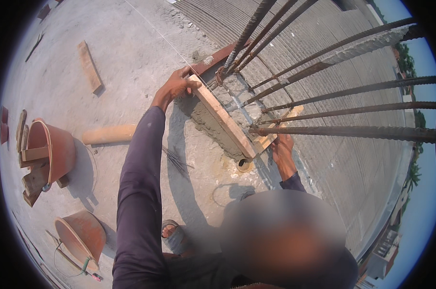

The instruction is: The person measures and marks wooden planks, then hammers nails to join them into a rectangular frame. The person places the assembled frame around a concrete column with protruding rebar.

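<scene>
A wooden board (pixel 225 117) stands on edge along the near left side of a rebar column base. My left hand (pixel 175 87) is closed round its far end, thumb over the top edge. Meeting its near end at a corner is a second board (pixel 264 140). My right hand (pixel 282 150) grips this one from the outer side, its fingertips partly hidden. Wet mortar (pixel 213 127) lies against the outside of the first board. Several rusty ribbed steel bars (pixel 343 131) rise from the concrete inside the boards. A reddish plank (pixel 222 57) closes the far side.
A taut string (pixel 162 36) runs to the far corner. On the left are an orange bucket (pixel 64 149) beside wood offcuts, a tipped bucket (pixel 90 236), a loose plank (pixel 89 67) and a tan pipe (pixel 107 134). Thin wires (pixel 175 159) and a pipe stub (pixel 243 164) lie nearer.
</scene>
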`<state>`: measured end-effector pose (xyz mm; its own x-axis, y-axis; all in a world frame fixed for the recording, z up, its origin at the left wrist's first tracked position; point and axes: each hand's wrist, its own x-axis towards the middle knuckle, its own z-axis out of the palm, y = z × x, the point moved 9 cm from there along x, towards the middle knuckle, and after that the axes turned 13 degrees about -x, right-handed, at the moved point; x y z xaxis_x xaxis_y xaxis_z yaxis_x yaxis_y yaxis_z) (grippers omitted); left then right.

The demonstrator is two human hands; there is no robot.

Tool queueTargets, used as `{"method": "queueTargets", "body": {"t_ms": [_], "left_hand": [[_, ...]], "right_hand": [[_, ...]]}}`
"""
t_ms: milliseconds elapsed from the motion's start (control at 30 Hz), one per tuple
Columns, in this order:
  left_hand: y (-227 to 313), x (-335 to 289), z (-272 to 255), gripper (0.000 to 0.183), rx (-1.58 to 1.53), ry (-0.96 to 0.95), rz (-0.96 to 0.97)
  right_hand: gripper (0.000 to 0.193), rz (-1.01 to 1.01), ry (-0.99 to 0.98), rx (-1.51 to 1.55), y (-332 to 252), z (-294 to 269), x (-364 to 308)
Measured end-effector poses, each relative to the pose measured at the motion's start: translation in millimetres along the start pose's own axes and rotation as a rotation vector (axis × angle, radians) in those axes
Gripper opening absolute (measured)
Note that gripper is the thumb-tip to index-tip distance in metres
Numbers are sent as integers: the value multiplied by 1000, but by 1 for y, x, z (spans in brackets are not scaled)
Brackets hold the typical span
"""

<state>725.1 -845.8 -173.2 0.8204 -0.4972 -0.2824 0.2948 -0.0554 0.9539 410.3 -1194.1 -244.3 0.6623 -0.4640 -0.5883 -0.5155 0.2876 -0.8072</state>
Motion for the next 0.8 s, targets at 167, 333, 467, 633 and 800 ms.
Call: {"method": "queueTargets", "body": {"t_ms": [167,333,467,633,800], "left_hand": [[3,9,-3,106,139,-14,85],[-3,-69,15,88,103,714,147],[-26,-121,117,71,71,889,135],[-52,-119,160,59,185,889,53],[-50,-113,161,57,173,873,53]], "right_hand": [[35,-172,171,-46,-27,-52,15],[57,-480,483,-371,-163,-105,72],[60,-510,104,-392,-242,-33,159],[75,-596,-367,-412,-282,101,235],[82,-570,-436,-422,-289,185,269]]}}
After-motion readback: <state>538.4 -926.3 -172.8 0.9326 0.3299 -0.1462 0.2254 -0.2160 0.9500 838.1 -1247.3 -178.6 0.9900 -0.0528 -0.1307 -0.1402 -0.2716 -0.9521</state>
